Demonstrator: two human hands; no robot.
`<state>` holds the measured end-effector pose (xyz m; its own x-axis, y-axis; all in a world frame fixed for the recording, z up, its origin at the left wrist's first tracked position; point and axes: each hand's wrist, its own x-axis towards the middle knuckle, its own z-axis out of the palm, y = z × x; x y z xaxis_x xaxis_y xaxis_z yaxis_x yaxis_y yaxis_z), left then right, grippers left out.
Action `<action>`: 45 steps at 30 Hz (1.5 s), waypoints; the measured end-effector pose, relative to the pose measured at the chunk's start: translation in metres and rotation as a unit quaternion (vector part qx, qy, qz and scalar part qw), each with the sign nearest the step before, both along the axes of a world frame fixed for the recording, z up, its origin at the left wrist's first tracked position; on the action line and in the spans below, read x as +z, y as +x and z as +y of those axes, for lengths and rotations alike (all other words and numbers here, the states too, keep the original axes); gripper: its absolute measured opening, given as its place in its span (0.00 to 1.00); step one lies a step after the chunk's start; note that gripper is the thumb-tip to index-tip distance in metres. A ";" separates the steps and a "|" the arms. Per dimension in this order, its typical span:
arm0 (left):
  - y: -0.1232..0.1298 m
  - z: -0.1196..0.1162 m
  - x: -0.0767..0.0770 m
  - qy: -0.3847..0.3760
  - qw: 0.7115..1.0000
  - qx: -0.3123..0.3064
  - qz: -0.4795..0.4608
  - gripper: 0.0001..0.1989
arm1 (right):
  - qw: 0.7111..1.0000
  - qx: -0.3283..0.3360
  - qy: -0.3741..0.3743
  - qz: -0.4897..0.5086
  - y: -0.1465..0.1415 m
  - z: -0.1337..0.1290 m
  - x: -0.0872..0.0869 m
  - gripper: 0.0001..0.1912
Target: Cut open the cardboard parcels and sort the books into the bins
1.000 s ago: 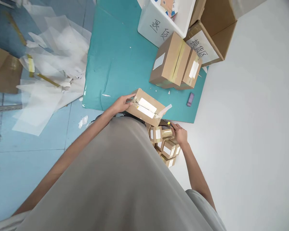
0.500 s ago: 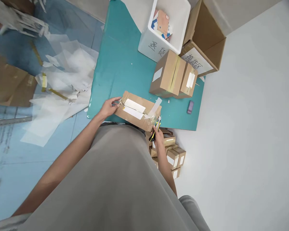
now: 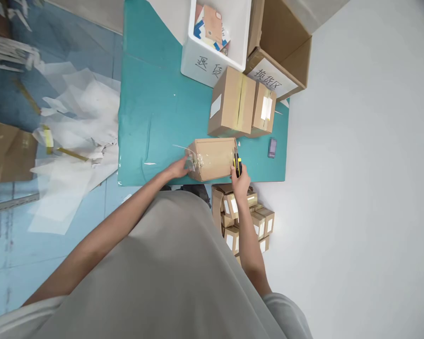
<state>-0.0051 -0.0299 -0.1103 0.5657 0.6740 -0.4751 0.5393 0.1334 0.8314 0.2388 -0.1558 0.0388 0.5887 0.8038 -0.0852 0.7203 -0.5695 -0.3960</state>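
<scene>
A taped cardboard box (image 3: 216,160) lies near the front edge of the green table (image 3: 151,103), with a plain brown face towards me. My left hand (image 3: 180,167) grips its left end, where loose clear tape hangs off; some of the fingers are hidden behind the box. At the right end my right hand (image 3: 240,181) is closed around a black and yellow utility knife (image 3: 238,165). That hand is against the box's right side.
Behind stand two taped cartons (image 3: 232,103), a white bin (image 3: 201,63) holding packets, and a large open carton (image 3: 286,52). A small purple item (image 3: 272,148) lies right. Several boxes (image 3: 263,221) are stacked below the table; paper sheets (image 3: 77,108) litter the floor.
The box has been turned over, so its white-labelled face no longer shows. Both hands have shifted with it, the right one higher up, still around the knife. The camera view has moved slightly.
</scene>
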 end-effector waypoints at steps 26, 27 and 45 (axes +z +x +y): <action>0.004 0.056 0.092 0.150 0.980 0.105 -0.073 0.15 | 0.977 0.184 -0.095 0.049 -0.107 0.010 0.023 0.35; 0.004 0.056 0.092 0.150 0.980 0.105 -0.071 0.15 | 0.974 0.192 -0.108 0.045 -0.108 0.012 0.025 0.34; 0.009 0.053 0.088 0.170 0.974 0.128 -0.073 0.13 | 0.933 0.237 -0.257 -0.080 -0.132 0.023 0.069 0.30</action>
<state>0.0037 0.0235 -0.0218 0.4039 0.9060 -0.1268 0.3970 -0.0487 0.9165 0.1070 -0.1323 0.1075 0.2153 0.8548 -0.4721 0.9663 -0.2564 -0.0236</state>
